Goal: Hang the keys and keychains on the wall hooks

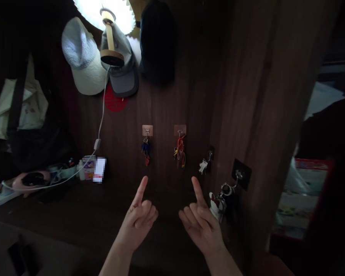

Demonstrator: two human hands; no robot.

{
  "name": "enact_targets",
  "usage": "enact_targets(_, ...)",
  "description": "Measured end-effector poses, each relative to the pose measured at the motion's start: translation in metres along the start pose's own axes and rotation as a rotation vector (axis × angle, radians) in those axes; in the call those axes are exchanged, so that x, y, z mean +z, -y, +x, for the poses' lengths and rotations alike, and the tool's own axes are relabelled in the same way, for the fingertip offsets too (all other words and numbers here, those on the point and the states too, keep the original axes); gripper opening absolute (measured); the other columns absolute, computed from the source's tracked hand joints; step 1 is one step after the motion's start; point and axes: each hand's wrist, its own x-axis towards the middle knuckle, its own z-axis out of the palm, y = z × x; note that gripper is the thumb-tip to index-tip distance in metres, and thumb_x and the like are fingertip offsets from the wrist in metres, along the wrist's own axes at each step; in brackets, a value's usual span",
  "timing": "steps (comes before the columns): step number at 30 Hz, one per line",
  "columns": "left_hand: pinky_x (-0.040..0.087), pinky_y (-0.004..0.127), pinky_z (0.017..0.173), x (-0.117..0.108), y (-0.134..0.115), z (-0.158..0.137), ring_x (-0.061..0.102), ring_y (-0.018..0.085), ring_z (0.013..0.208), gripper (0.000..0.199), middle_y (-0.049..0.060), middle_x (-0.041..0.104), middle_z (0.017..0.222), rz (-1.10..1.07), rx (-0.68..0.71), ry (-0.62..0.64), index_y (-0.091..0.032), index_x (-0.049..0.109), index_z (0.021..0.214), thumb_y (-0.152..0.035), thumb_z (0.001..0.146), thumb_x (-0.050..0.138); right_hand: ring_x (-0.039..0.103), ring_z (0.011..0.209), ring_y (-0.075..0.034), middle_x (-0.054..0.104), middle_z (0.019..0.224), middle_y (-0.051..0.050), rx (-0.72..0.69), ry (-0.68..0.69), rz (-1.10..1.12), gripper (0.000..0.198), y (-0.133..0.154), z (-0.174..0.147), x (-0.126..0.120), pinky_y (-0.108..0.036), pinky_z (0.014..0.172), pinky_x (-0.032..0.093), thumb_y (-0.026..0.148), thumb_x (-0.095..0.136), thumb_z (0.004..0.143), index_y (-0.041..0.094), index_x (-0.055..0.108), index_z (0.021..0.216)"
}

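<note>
My left hand [138, 220] is raised with its palm side toward me, the index finger stretched upward and the other fingers curled in. Nothing shows in it. Above that fingertip, apart from it, a key bunch with blue and red pieces [145, 148] hangs on a wall hook [147, 130]. My right hand [202, 226] mirrors the pose, also holding nothing visible. Near its fingertip hang a bunch with orange and yellow cords [179, 151] and some silver keys [203, 166]. Just beyond its right side is a white figure keychain [217, 205] on a black-backed hook [241, 175].
A lit lamp [110, 42] and several caps [84, 57] are at the upper left, above a red round decoration [115, 100]. Bags [25, 115] hang far left. A white cable [102, 111] runs down to a shelf [74, 203] holding small boxes [88, 168] and a pink object [24, 182].
</note>
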Motion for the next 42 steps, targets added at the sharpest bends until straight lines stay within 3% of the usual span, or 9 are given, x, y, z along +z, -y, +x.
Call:
enact_targets(9, 0.019, 0.02, 0.046, -0.01, 0.008, -0.001, 0.015, 0.007, 0.044, 0.069, -0.01, 0.012, 0.047, -0.147, 0.007, -0.079, -0.03, 0.029, 0.137, -0.013, 0.076, 0.056, 0.01, 0.048, -0.009, 0.01, 0.049, 0.01, 0.012, -0.141, -0.008, 0.072, 0.001, -0.001, -0.008, -0.023, 0.052, 0.027, 0.015, 0.056, 0.075, 0.037, 0.026, 0.136)
enact_targets(19, 0.019, 0.02, 0.045, -0.014, 0.004, -0.005, 0.012, 0.007, 0.043, 0.068, -0.01, 0.011, 0.045, -0.106, 0.004, -0.09, -0.03, 0.029, 0.137, -0.015, 0.076, 0.057, 0.009, 0.048, -0.009, 0.011, 0.048, 0.01, 0.004, -0.13, -0.008, 0.07, -0.007, 0.001, -0.007, -0.024, 0.052, 0.027, 0.016, 0.056, 0.075, 0.037, 0.028, 0.135)
enact_targets(25, 0.019, 0.021, 0.045, -0.02, 0.006, -0.007, 0.01, 0.007, 0.043, 0.067, -0.01, 0.01, 0.045, -0.05, -0.016, -0.115, -0.03, 0.03, 0.136, -0.019, 0.076, 0.057, 0.01, 0.047, -0.009, 0.012, 0.046, 0.011, 0.031, -0.137, -0.084, 0.066, -0.005, 0.0, -0.003, -0.025, 0.049, 0.024, 0.019, 0.059, 0.074, 0.035, 0.034, 0.133)
enact_targets(29, 0.019, 0.021, 0.046, -0.024, 0.009, -0.006, 0.011, 0.007, 0.044, 0.065, -0.01, 0.011, 0.046, -0.019, -0.024, -0.132, -0.029, 0.034, 0.135, -0.02, 0.076, 0.058, 0.013, 0.045, -0.009, 0.017, 0.042, 0.012, 0.039, -0.116, -0.189, 0.061, -0.007, 0.005, -0.012, -0.024, 0.05, 0.025, 0.021, 0.058, 0.076, 0.03, 0.037, 0.132)
enact_targets(33, 0.02, 0.021, 0.048, -0.037, 0.016, 0.003, 0.018, 0.006, 0.045, 0.057, -0.01, 0.017, 0.048, 0.117, -0.065, -0.217, -0.024, 0.044, 0.129, -0.023, 0.074, 0.061, 0.035, 0.049, -0.009, 0.042, 0.05, 0.008, 0.088, -0.114, -0.6, 0.054, -0.012, 0.019, -0.041, -0.024, 0.054, 0.03, 0.03, 0.058, 0.077, 0.026, 0.043, 0.129)
enact_targets(37, 0.021, 0.02, 0.048, -0.063, 0.024, 0.016, 0.029, 0.005, 0.047, 0.037, -0.008, 0.032, 0.05, 0.553, -0.144, -0.338, -0.016, 0.062, 0.102, -0.036, 0.071, 0.064, 0.054, 0.079, -0.017, 0.061, 0.082, -0.002, 0.06, -0.074, -1.224, 0.027, -0.019, 0.028, -0.08, -0.031, 0.075, 0.039, 0.03, 0.057, 0.076, 0.022, 0.064, 0.1)
enact_targets(39, 0.024, 0.02, 0.049, -0.077, 0.027, 0.021, 0.036, 0.006, 0.05, 0.03, -0.006, 0.041, 0.052, 0.795, -0.208, -0.333, -0.015, 0.064, 0.084, -0.041, 0.07, 0.063, 0.053, 0.094, -0.019, 0.061, 0.094, -0.005, 0.022, -0.04, -1.475, 0.022, -0.024, 0.026, -0.096, -0.034, 0.086, 0.037, 0.022, 0.054, 0.075, 0.021, 0.066, 0.093)
enact_targets(42, 0.032, 0.021, 0.052, -0.096, 0.03, 0.026, 0.045, 0.009, 0.053, 0.028, -0.004, 0.05, 0.054, 1.043, -0.329, -0.205, -0.015, 0.062, 0.072, -0.043, 0.07, 0.06, 0.052, 0.099, -0.02, 0.06, 0.099, -0.006, 0.066, -0.006, -1.736, 0.024, -0.029, 0.021, -0.108, -0.035, 0.089, 0.036, 0.017, 0.05, 0.074, 0.021, 0.066, 0.091)
